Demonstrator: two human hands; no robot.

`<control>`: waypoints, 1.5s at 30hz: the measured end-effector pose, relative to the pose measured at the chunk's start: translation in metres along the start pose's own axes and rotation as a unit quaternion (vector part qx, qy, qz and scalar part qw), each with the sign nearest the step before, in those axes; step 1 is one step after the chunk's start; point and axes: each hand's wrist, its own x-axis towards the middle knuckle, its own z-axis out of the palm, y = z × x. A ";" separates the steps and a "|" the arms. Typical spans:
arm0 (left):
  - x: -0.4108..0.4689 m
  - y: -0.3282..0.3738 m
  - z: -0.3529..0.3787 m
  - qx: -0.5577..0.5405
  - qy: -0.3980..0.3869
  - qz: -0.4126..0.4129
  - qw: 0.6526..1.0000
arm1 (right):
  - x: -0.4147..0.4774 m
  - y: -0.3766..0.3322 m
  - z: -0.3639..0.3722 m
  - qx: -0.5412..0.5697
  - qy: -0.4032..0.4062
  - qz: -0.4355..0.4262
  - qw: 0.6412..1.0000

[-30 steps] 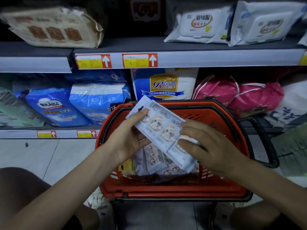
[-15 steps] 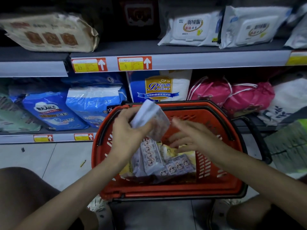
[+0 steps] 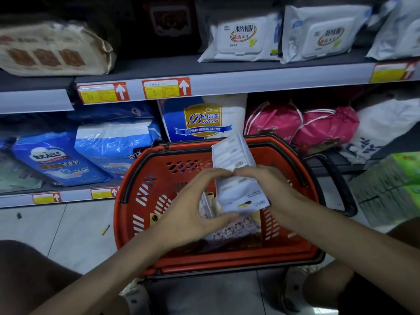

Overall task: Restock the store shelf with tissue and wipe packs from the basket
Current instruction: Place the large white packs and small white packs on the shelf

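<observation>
A long white strip of tissue packs [image 3: 235,172] stands almost upright over the red basket [image 3: 159,185], its plain back side facing me. My left hand [image 3: 193,208] grips it from the left, fingers over the middle and thumb under the lower end. My right hand [image 3: 270,189] holds its right edge with curled fingers. More small packs with bear prints [image 3: 229,230] lie in the bottom of the basket. The upper shelf [image 3: 250,80] carries white wipe packs [image 3: 241,39] on the right.
A beige tissue pack [image 3: 52,51] lies on the upper shelf at left. The lower shelf holds blue packs [image 3: 113,146], a blue-and-white pack [image 3: 200,119] and pink bags [image 3: 300,123]. Green boxes [image 3: 391,185] stand at right. My knees frame the basket on the tiled floor [image 3: 56,230].
The pack strip was turned over from its printed face to its white back and raised upright. My right hand, briefly off it, took hold of its right edge again.
</observation>
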 end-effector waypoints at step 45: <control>0.024 0.053 -0.073 -0.543 0.182 -0.134 0.809 | -0.035 -0.049 0.003 -0.298 0.062 -0.575 0.760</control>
